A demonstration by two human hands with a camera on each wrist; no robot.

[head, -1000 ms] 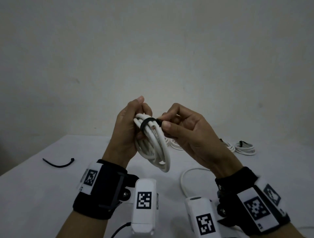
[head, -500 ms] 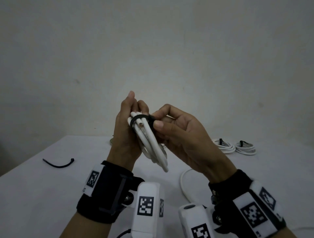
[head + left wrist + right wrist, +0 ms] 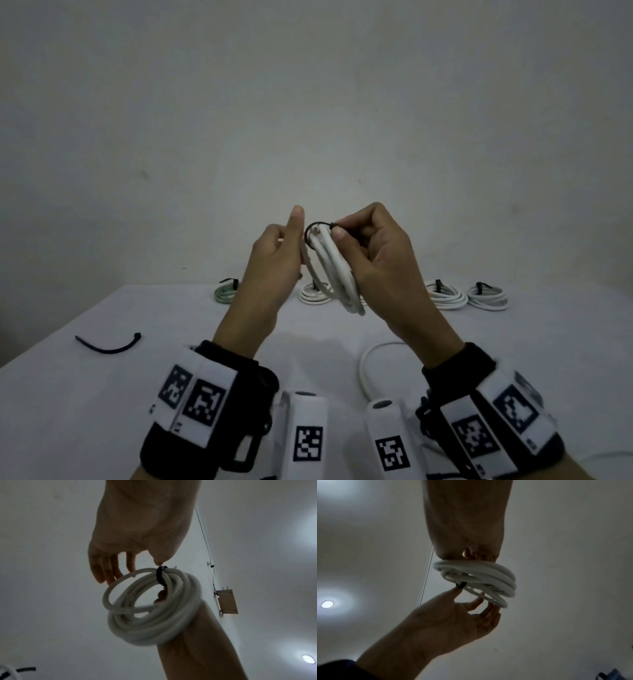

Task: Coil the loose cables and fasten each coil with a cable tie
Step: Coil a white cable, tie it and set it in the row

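The right hand (image 3: 373,260) pinched the tie (image 3: 160,576) round the coil (image 3: 154,609); the left hand (image 3: 274,270) was spread beside it. A loose grip could let turns spring free.

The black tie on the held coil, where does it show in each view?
Head: tie at centre, atop the coil, between both hands.
Left wrist: tie at centre, under the thumb.
Right wrist: tie left of centre, behind the coil.
Shared landmark: the white coil.
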